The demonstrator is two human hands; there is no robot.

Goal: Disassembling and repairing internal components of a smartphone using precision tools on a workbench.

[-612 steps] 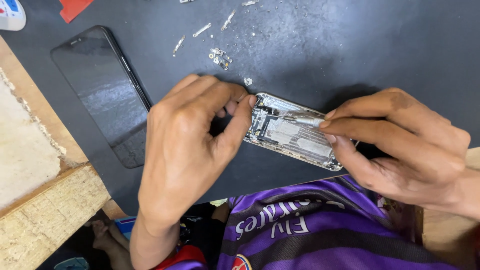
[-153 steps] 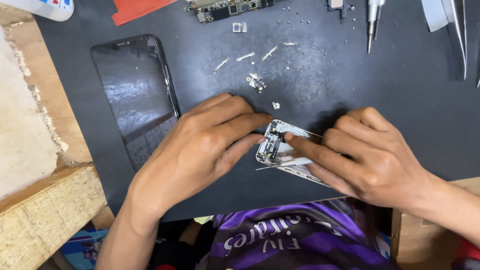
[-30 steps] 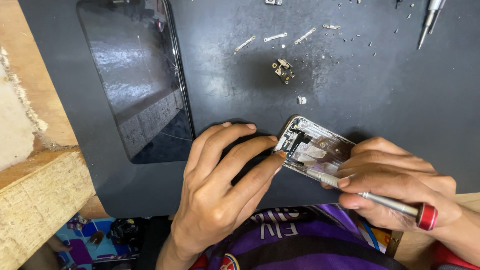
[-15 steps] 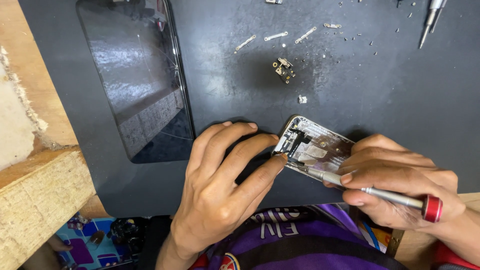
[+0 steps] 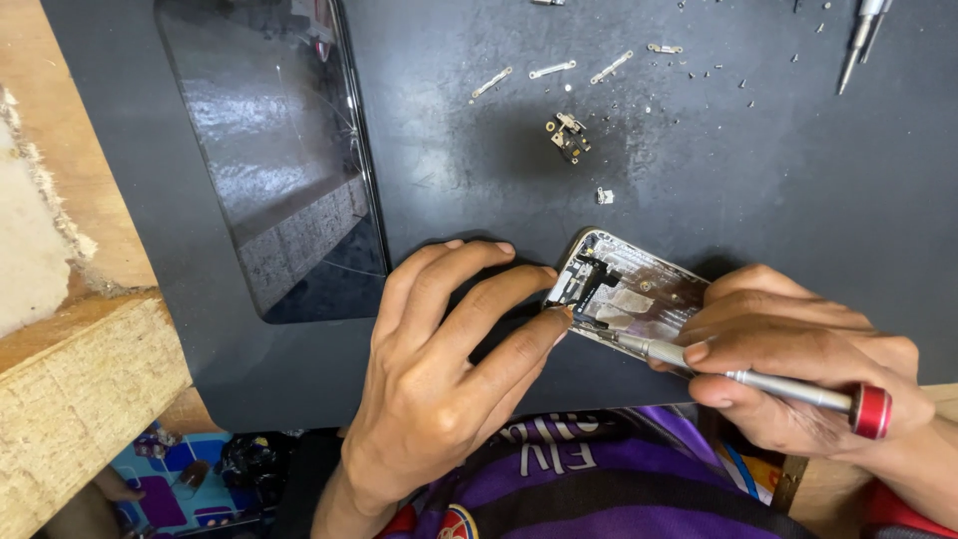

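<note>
Both busy — left hand (image 5: 439,389) steadies phone chassis (image 5: 629,294); right hand (image 5: 808,364) grips screwdriver (image 5: 758,379).

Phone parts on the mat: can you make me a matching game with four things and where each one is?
Things:
1. Screen
2. Screwdriver
3. Open phone
4. Spare driver

Places:
A. top right corner of the mat
B. between the two hands
C. lying flat on the left of the mat
D. in the right hand

Pairs: 1-C, 2-D, 3-B, 4-A
</note>
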